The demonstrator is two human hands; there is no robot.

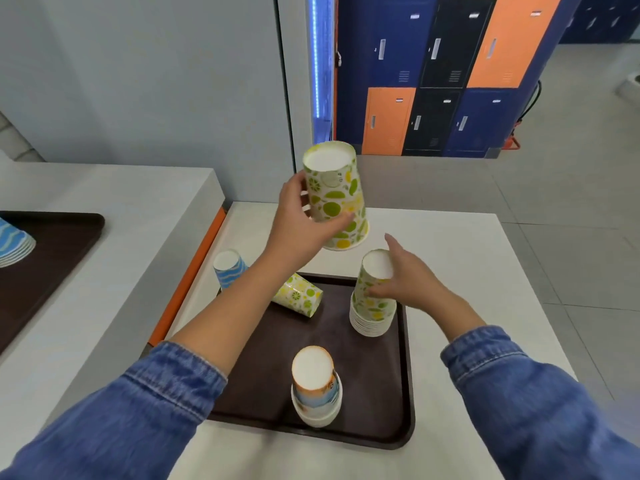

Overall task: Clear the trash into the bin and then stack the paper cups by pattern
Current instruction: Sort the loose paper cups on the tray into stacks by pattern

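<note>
Head camera view: a person's left hand (pixel 298 216) is wrapped around the side wall of a raised lime cup (pixel 334 199), held mouth-down in the air over the far edge of the white tabletop (pixel 450 237); it may be two cups nested. The right hand (pixel 405 282), well apart from the left, clasps the top of the lime stack (pixel 372 306), which stands upside-down at the right edge of the brown tray (pixel 381 410). A fallen lime cup (pixel 299 294) lies on its side near the tray's far-left corner, beside an upturned blue-wave cup (pixel 228 268). An orange-rimmed stack (pixel 317 386) stands by the tray's near edge. These paper cups look feather-light and thin-walled, likely to buckle under a hard squeeze. A wide, gentle hold at mid-wall suits them, and the tall stack probably needs steadying as another cup slides on. To the left, a second tray (pixel 52 251) carries a blue-wave stack (pixel 14 242). Orange, blue and black lockers (pixel 433 74) line the back wall above a grey tiled floor (pixel 571 202). No bin is in sight.
</note>
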